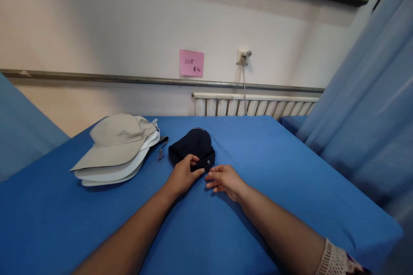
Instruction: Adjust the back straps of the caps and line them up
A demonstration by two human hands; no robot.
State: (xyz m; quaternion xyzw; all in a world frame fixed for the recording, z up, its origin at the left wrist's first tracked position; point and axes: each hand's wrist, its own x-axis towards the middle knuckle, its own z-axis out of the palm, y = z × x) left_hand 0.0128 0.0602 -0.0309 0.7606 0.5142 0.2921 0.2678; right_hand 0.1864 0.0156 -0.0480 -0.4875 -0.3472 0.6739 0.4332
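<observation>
A dark navy cap (193, 144) lies on the blue-covered table (245, 146), a small round snap showing at its near right edge. My left hand (185, 175) grips the cap's near edge, thumb and fingers closed on it. Just right of that edge, my right hand (226, 180) is open with its fingers stretched toward the cap; whether the fingertips touch it I cannot tell. To the left sits a stack of caps, a beige cap (118, 137) on top and white caps (106, 175) beneath. A dark strap (162, 148) sticks out from the stack's right side.
Behind the table is a wall with a metal rail (129, 78), a pink note (191, 63) and a socket with a plug (243, 56). A white radiator (258, 105) stands below. Blue curtains (364, 107) hang at right, with another blue cloth (26, 133) at left.
</observation>
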